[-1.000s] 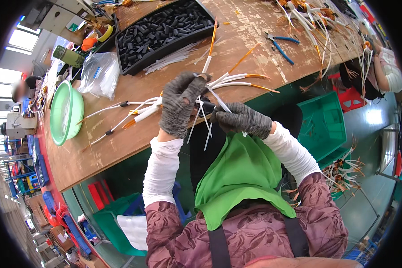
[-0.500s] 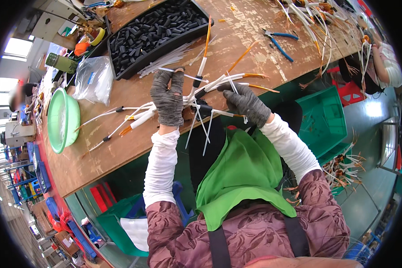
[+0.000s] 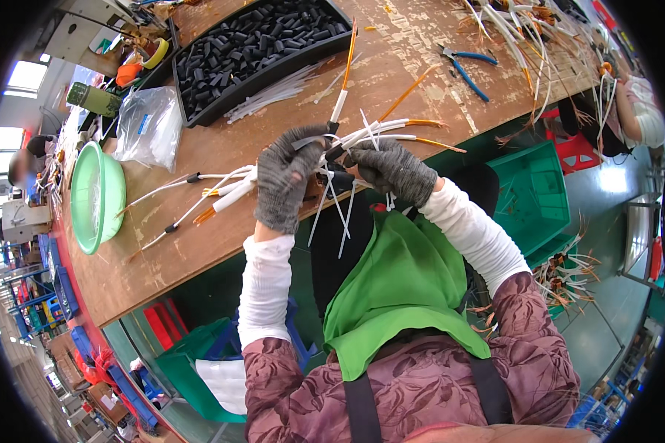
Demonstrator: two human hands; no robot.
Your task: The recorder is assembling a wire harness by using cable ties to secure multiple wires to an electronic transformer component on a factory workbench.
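A wire harness [image 3: 236, 193] of white cables with orange and bare copper-coloured ends lies across the table's near edge, with black sleeves on some branches. My left hand [image 3: 284, 177], in a grey glove, is closed at the middle of the harness, pinching a thin white cable tie near a black sleeve. My gloved right hand [image 3: 399, 170] is closed on the harness just to the right, its fingertips partly hidden. Several thin white tie ends [image 3: 340, 214] hang below the bundle between my hands.
Beyond lie a black tray [image 3: 266, 80] of short black tubes, loose white strips [image 3: 273, 92], a clear bag [image 3: 148, 133] and blue-handled pliers [image 3: 469, 70]. A green basin [image 3: 118, 184] stands left. More cables [image 3: 510, 22] lie far right, near another person [image 3: 639, 111]. A green crate [image 3: 561, 177] is at right.
My left hand has moved right and my right hand left, so they now meet closely at the harness. The white strip that stretched out from my left fingers is now drawn in at the bundle.
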